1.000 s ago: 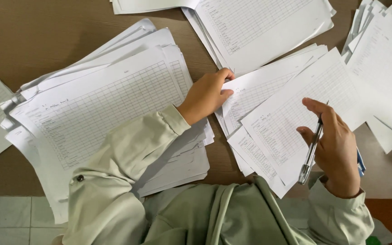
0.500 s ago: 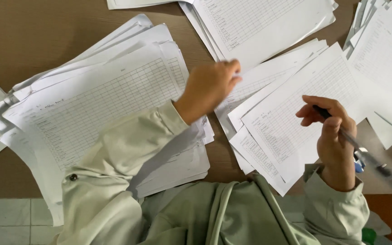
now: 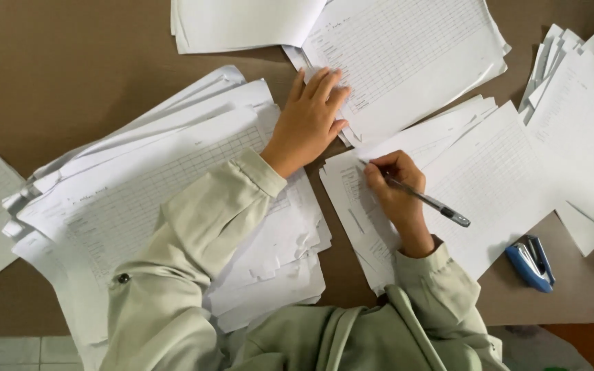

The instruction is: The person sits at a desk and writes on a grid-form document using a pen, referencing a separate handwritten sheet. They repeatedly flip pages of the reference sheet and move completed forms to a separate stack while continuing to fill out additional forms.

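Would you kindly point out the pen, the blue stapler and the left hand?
pen [image 3: 426, 200], head view, middle of its barrel.
blue stapler [image 3: 529, 264], head view, middle of its body.
left hand [image 3: 307, 124], head view, back of the hand.

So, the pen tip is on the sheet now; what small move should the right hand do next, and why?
Probably write at the sheet's top edge. The right hand holds the pen in a writing grip, tip at the top of the gridded sheet, while the left hand lies flat on the neighbouring paper stack.
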